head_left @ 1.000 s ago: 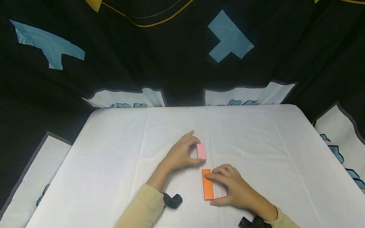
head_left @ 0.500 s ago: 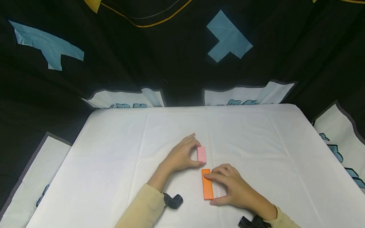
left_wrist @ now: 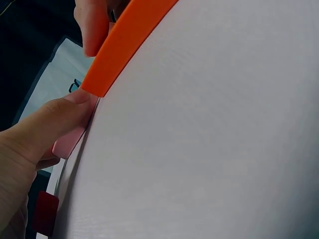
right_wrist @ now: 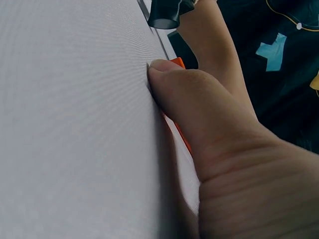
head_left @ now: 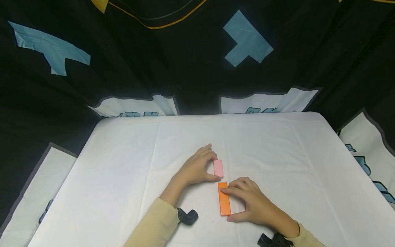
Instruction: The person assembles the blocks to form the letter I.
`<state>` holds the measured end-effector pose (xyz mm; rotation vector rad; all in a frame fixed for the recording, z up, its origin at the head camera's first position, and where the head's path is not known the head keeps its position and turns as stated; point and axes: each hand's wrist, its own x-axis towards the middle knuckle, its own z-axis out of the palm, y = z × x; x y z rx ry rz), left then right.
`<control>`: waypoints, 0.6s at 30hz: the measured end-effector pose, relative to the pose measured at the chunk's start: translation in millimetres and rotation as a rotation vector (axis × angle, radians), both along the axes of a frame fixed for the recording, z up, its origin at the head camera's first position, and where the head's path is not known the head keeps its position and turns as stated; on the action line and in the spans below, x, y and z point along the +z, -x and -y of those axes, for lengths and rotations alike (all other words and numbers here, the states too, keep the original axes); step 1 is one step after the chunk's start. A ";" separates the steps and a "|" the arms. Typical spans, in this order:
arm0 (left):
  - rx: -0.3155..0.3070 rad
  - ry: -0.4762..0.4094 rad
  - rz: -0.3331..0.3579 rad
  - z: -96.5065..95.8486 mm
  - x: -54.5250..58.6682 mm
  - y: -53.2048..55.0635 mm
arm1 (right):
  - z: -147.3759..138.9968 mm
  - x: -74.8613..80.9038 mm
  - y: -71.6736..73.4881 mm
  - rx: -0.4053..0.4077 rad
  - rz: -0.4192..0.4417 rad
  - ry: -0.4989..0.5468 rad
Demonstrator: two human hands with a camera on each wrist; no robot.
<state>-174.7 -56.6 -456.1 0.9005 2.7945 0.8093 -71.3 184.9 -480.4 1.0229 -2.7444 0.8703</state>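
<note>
1. Pinching pink block (head_left: 218,168) with left grip (head_left: 195,168), near middle of table (head_left: 123,171).
2. Holding orange block (head_left: 224,200) with right grip (head_left: 250,202), just nearer than pink block.
3. Keeping well apart from far and side edges, with wide room both sides.
4. Seeing red piece (left_wrist: 45,213) only from left wrist.

left wrist view crops the orange block (left_wrist: 125,47).

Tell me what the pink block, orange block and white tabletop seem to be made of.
Pink block: painted wood or plastic, perhaps; smooth, even colour, little shine.
Orange block: likewise wood or plastic; even colour, straight edges.
White tabletop: probably covered in matte cloth, given its creases.
</note>
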 end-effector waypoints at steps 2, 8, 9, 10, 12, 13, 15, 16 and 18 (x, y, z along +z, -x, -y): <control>0.001 0.016 -0.001 -0.5 -0.3 0.7 | -0.1 -0.3 0.1 -0.001 0.002 0.001; 0.004 0.044 0.018 -2.0 1.3 1.5 | -0.3 -1.3 0.3 -0.004 0.007 0.005; 0.003 0.045 0.024 -2.1 2.0 1.4 | -0.3 -1.3 0.4 -0.004 0.007 0.006; 0.001 0.047 0.030 -2.1 2.7 1.3 | -0.3 -1.4 0.4 -0.003 0.008 0.007; -0.001 0.055 0.039 -2.2 4.3 1.3 | -0.3 -1.4 0.6 -0.001 0.006 0.008; -0.001 0.059 0.044 -2.2 5.0 1.3 | -0.3 -1.3 0.5 -0.001 0.006 0.009; -0.004 0.063 0.052 -2.0 6.9 1.1 | -0.3 -0.9 0.4 -0.001 0.008 0.009; -0.004 0.066 0.057 -1.9 7.7 1.2 | -0.3 -0.8 0.2 -0.001 0.008 0.008; -0.008 0.065 0.065 -1.7 9.3 1.2 | -0.4 -0.4 0.1 -0.003 0.010 0.006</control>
